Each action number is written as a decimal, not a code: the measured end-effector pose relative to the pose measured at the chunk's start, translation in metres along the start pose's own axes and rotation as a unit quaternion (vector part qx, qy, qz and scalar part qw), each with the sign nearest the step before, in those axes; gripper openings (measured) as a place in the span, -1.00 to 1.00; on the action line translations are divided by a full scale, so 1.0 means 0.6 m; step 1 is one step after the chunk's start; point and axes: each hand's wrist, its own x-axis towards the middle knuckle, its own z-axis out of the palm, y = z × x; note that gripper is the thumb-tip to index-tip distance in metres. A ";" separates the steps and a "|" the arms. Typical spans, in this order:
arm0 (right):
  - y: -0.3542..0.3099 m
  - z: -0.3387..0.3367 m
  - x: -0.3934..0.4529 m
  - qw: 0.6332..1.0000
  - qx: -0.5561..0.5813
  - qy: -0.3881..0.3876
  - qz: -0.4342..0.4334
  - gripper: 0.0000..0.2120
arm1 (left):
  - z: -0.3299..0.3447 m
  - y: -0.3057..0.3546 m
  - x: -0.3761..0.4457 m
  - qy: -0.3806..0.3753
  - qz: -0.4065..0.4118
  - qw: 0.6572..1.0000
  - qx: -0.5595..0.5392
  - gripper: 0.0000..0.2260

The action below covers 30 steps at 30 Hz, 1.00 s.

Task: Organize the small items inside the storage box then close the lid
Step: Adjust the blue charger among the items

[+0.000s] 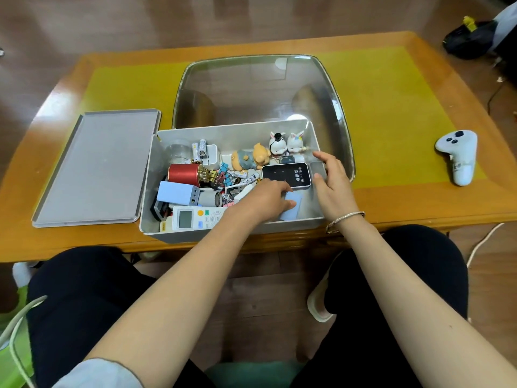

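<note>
The grey storage box (pixel 148 177) stands open at the table's near edge. Its flat grey lid (pixel 95 166) lies on the table to the left. Inside are a red spool (pixel 184 175), a blue charger (pixel 176 196), a white remote (pixel 193 218), batteries (pixel 200 149), binder clips (pixel 221 173), a pig figurine (pixel 250 158) and two rabbit figurines (pixel 286 141). My left hand (pixel 268 200) reaches into the box over a pale blue card (pixel 292 211), fingertips at the near edge of a black WiFi device (pixel 288 175). My right hand (pixel 333 186) hovers relaxed by the box's right wall.
A large clear plastic tub (pixel 260 88) stands directly behind the box. A white game controller (pixel 458 155) lies on the table's right side. A black bag (pixel 470 40) sits on the floor beyond the far right corner. My knees are under the near edge.
</note>
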 end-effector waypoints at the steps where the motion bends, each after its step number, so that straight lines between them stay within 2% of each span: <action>1: 0.000 0.001 0.000 1.000 -0.002 0.001 0.002 -0.60 | -0.002 -0.002 -0.001 0.002 0.000 1.000 0.013 -0.61; 5: 0.000 0.000 -0.001 1.000 0.017 0.013 0.001 -0.60 | -0.016 -0.009 -0.024 -0.004 0.004 1.000 0.009 -0.57; 8: 0.000 -0.001 -0.003 0.999 0.033 0.018 0.000 -0.60 | -0.025 -0.010 -0.052 -0.041 0.024 0.998 -0.033 -0.52; 11: 0.000 -0.003 -0.001 0.999 0.035 0.012 0.005 -0.61 | -0.020 -0.004 -0.074 -0.102 0.004 0.995 0.004 -0.33; 15: 0.009 -0.021 0.013 0.997 0.062 -0.001 0.036 -0.57 | -0.007 0.006 -0.072 -0.134 0.006 0.990 0.046 -0.28; 20: 0.021 -0.021 0.011 0.999 0.020 -0.008 0.037 -0.62 | 0.012 0.022 -0.061 -0.120 0.049 0.984 0.123 -0.28; 23: 0.019 -0.015 0.011 0.999 0.017 0.002 0.045 -0.63 | 0.028 0.041 -0.058 -0.071 0.090 0.979 0.168 -0.34; 26: 0.018 -0.015 0.015 0.999 0.003 0.002 0.048 -0.63 | 0.031 0.048 -0.058 -0.043 0.109 0.980 0.162 -0.45; 30: 0.016 -0.015 0.016 0.999 -0.001 0.004 0.046 -0.63 | 0.028 0.035 -0.056 -0.042 0.106 0.985 0.129 -0.45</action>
